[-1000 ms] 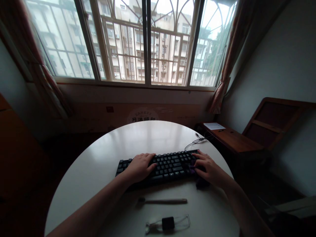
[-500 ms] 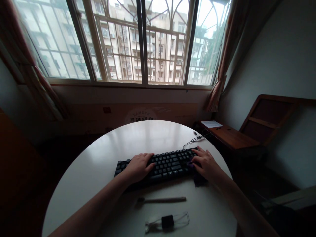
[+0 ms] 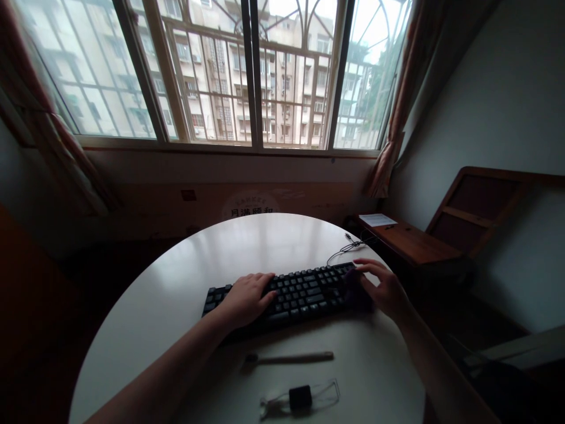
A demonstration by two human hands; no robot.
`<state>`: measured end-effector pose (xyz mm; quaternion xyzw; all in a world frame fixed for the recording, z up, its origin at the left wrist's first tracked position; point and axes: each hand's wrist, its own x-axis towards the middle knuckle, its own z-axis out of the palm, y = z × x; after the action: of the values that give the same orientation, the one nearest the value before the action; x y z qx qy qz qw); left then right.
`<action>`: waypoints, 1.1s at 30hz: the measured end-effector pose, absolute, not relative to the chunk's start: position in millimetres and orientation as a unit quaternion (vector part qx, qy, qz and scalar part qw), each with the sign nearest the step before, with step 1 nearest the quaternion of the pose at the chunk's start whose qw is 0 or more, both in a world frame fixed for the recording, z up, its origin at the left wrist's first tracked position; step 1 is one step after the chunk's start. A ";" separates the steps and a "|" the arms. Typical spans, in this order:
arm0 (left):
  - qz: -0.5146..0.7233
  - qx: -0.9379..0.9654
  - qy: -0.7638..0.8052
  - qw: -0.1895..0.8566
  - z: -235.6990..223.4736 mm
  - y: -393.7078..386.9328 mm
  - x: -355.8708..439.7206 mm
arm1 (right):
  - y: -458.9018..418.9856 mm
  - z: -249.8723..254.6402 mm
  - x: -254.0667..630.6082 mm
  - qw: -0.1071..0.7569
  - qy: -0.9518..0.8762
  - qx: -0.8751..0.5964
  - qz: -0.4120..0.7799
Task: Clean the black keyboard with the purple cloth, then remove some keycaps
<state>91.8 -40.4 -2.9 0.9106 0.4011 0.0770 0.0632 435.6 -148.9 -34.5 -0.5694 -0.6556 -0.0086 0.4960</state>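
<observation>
A black keyboard (image 3: 304, 291) lies slightly slanted on the white round table. My left hand (image 3: 249, 297) is closed over its left half, thumb across the keys and fingers at the far edge. At the keyboard's right end, my right hand (image 3: 382, 288) pinches a dark purple cloth (image 3: 356, 291), which hangs over the number keys. The cloth's lower part is blurred. In front of the keyboard lies a thin brush (image 3: 293, 357) with a pale handle. Nearer still is a wire tool with a black block (image 3: 300, 398), probably a keycap puller.
The keyboard's cable (image 3: 346, 250) lies loosely coiled behind its right end on the white table (image 3: 145, 318). A wooden chair or bench (image 3: 415, 241) with a paper sheet (image 3: 378, 220) stands at the right. Beyond are a barred window and a printed box (image 3: 212, 200).
My right hand has shifted right and lifted a little, drawing the purple cloth out and up over the keyboard's right end. My left hand has stayed on the keyboard.
</observation>
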 end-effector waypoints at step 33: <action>0.083 0.915 0.392 0.044 -9.2 -34.5 92.7 | -190.5 -55.8 423.9 0.330 -0.658 -0.672 -0.078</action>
<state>92.7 -34.5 -9.2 0.9153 0.3916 0.0833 0.0436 423.9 -190.5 -55.8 -0.6724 -0.6579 -0.0780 0.3303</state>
